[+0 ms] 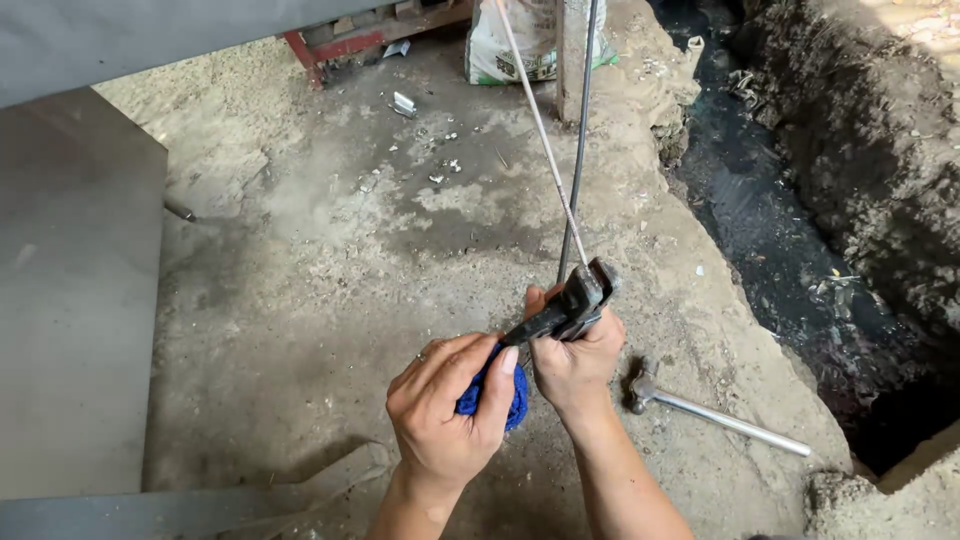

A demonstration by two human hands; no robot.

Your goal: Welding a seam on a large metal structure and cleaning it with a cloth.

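Note:
My left hand (447, 412) grips the blue handle (488, 392) of a dark adjustable wrench (570, 304). The wrench's jaw sits at the lower end of two thin steel rods (560, 185) that rise away toward the top of the view. My right hand (574, 362) is closed around the wrench head and the rod ends just below the jaw. One rod is light and ribbed, the other dark and smooth; they cross near the jaw.
A metal hammer (712, 412) lies on the dirt right of my right hand. A deep wet trench (800, 250) runs along the right. A grey metal sheet (70, 290) stands at the left. A white sack (520, 45) sits at the back.

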